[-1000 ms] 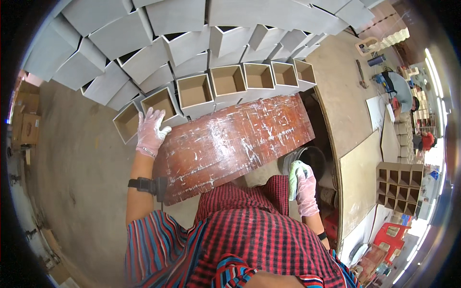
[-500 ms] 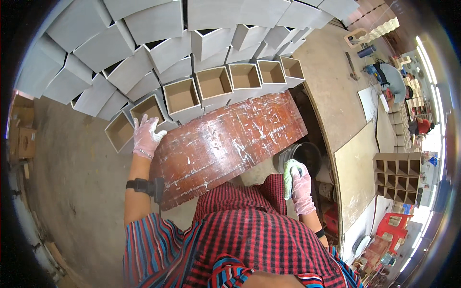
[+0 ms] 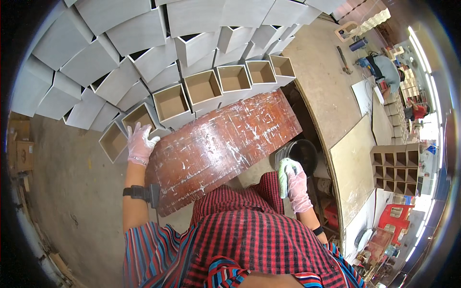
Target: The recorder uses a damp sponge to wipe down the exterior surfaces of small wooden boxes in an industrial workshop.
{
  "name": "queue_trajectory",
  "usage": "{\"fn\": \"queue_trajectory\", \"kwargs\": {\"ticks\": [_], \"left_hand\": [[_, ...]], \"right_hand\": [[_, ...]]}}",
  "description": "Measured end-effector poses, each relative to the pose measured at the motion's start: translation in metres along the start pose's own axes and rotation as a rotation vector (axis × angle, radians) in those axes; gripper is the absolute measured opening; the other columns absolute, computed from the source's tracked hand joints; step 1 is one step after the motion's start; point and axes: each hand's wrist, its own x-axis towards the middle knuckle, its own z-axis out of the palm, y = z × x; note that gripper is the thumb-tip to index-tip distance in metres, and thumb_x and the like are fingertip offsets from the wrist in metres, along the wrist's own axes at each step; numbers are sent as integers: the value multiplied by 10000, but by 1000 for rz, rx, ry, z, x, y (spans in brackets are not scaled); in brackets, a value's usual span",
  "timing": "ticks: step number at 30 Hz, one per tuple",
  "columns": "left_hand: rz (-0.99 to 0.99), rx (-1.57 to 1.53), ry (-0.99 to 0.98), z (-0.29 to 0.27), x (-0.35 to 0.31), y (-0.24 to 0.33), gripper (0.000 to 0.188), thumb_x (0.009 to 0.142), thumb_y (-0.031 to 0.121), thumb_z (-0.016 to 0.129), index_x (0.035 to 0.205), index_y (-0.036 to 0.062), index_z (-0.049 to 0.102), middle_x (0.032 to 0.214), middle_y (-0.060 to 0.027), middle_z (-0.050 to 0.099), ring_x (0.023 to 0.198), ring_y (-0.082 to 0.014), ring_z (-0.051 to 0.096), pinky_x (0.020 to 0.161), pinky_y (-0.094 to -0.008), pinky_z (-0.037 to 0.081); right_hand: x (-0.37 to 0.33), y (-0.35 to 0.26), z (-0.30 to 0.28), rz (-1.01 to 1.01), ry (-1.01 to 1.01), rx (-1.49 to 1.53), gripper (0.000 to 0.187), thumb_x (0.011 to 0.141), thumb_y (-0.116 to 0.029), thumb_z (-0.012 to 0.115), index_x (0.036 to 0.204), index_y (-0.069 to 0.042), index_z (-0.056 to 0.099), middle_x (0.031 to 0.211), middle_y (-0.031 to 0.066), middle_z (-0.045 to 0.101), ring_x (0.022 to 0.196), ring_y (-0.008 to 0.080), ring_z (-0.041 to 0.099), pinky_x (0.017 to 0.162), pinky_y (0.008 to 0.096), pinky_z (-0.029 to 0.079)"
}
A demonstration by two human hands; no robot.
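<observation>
Stacked grey-white boxes [image 3: 153, 65]: fill far side. Red-brown board [image 3: 221, 149]: between boxes and person, likely work surface. Dark bucket [image 3: 303, 154]: just beyond right hand, presumably for easy reach. Open-topped box [image 3: 139, 114]: second from left in near row, beside board. Gloved left hand [image 3: 141, 145]: fingers spread at box's near rim, perhaps steadying; pressure not discernible. Gloved right hand [image 3: 297, 189]: closed around green-white cloth [image 3: 284, 177], apart from board.

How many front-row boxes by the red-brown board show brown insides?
7, left to right: leftmost box, second box at the left hand, then third box, fourth box, fifth box, sixth box and rightmost box beyond the board. None there looks hidden.
</observation>
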Motion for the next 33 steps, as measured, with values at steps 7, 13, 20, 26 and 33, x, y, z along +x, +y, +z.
{"fn": "queue_trajectory", "kwargs": {"ticks": [7,13,20,26,33], "left_hand": [[-26,28,-30,-2,-2,-5,481,710,364,648,1079,63,586,1128,-89,572,1178,-300,416,1060,-459,159],[-43,23,-78,2,2,2,469,729,404,613,1063,75,595,1139,-88,568,1195,-290,402,1053,-480,159],[-86,9,-84,11,-3,-1,412,760,379,589,1046,83,604,1136,-100,567,1171,-280,431,1052,-476,172],[-96,-54,14,17,-1,-2,254,787,311,547,912,104,623,860,-107,622,873,-292,574,844,-445,402],[-166,-111,18,33,14,11,310,817,364,510,954,116,635,903,-95,629,830,-310,592,728,-413,462]], "right_hand": [[8,5,4,10,-8,1,202,860,-81,544,1049,-9,552,948,34,598,840,98,551,741,230,449],[8,1,-2,-54,-9,-140,207,868,-109,536,1050,-12,552,985,43,584,876,103,528,779,238,430],[9,-1,-1,-51,-33,-133,200,875,-113,528,1048,-14,541,971,38,575,868,111,523,785,240,428],[13,1,0,-43,-35,-140,204,877,-118,529,1054,-17,535,986,37,571,875,114,524,791,243,429],[14,1,1,-79,-24,-199,215,881,-134,528,1061,-15,529,984,35,566,877,111,520,790,242,426]]}}
